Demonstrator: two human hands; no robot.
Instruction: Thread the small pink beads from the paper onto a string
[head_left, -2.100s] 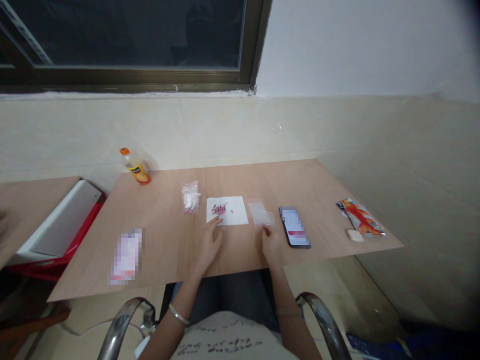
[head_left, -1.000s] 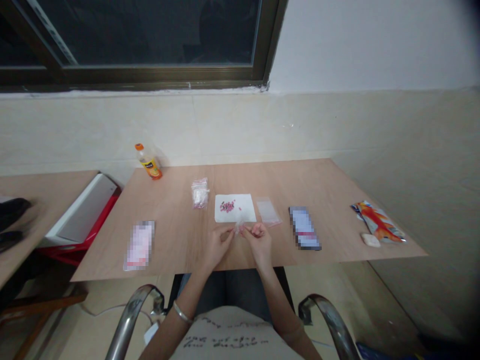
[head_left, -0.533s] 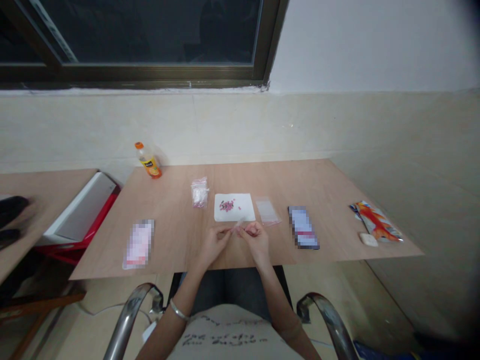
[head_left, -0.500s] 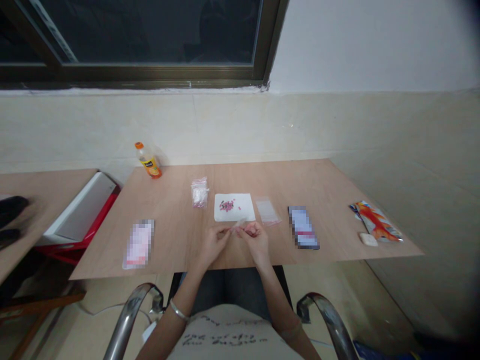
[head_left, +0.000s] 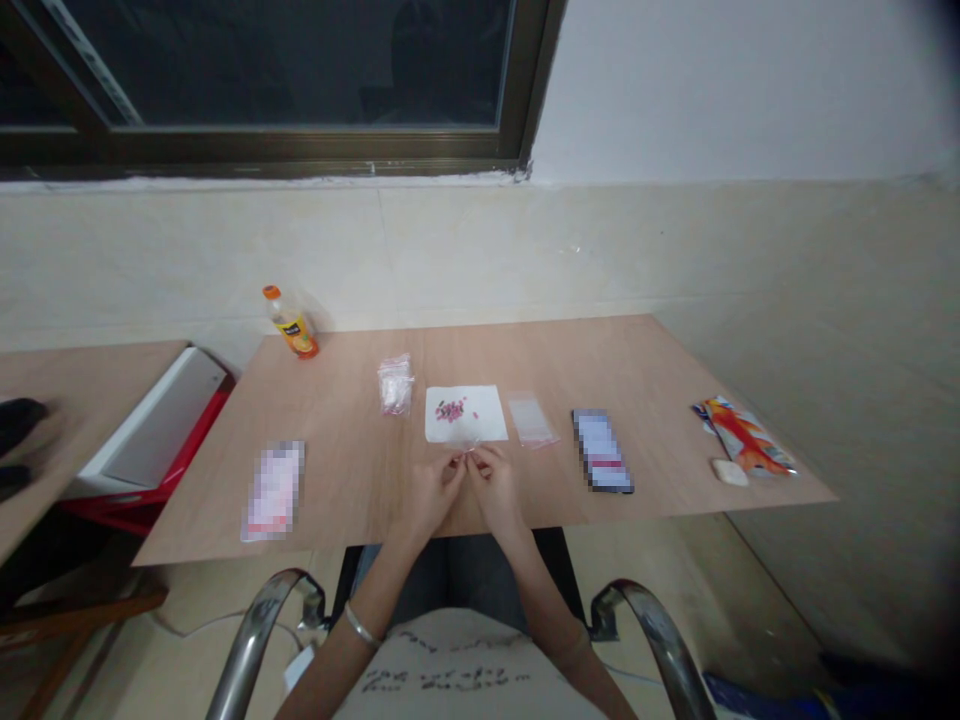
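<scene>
left hand (head_left: pixel 439 495): grip closed, pinching small clear bag (head_left: pixel 469 452)
right hand (head_left: pixel 495 488): grip closed on same bag, close beside left hand
bag position: held just above bench (head_left: pixel 352 470), by near edge of white paper (head_left: pixel 480 428)
on paper: cluster of small pink bits (head_left: pixel 450 409)
beside paper: packed clear bag (head_left: pixel 395 385) on left; flat clear bag (head_left: pixel 531 420) on right
further right: phone (head_left: pixel 601 465), snack packet (head_left: pixel 742 435)
further left: juice bottle (head_left: pixel 290 322)
</scene>
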